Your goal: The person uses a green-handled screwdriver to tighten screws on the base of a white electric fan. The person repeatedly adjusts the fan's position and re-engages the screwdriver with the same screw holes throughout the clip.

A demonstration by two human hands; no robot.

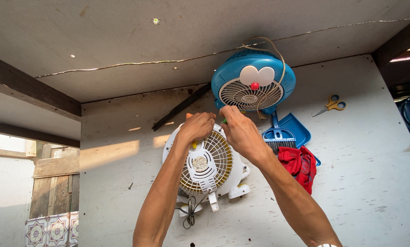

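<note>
Looking up at the wall here, and both my hands are bunched at the top rim of the white fan [208, 165], roughly its 12 o'clock. My left hand [197, 126] is curled into a fist on the rim at about 11 o'clock, and my right hand [240, 130] is closed at about 1 o'clock, fingers pinched on something small; there's a bit of green poking out between them, but I can't tell what it is. The two hands are nearly touching, so neither is really nearer; the fan body hangs straight down at 6 o'clock from both, face out toward me, its cord [190, 212] dangling below.

The blue cartoon fan [253, 83] sits just above, at 1 o'clock from my right hand, with a loop of beige wire [278, 55] over it. A blue dustpan [293, 130] and a red cloth [300, 165] are at 3 to 4 o'clock, and yellow scissors [331, 105] hang farther out at 2 o'clock.
</note>
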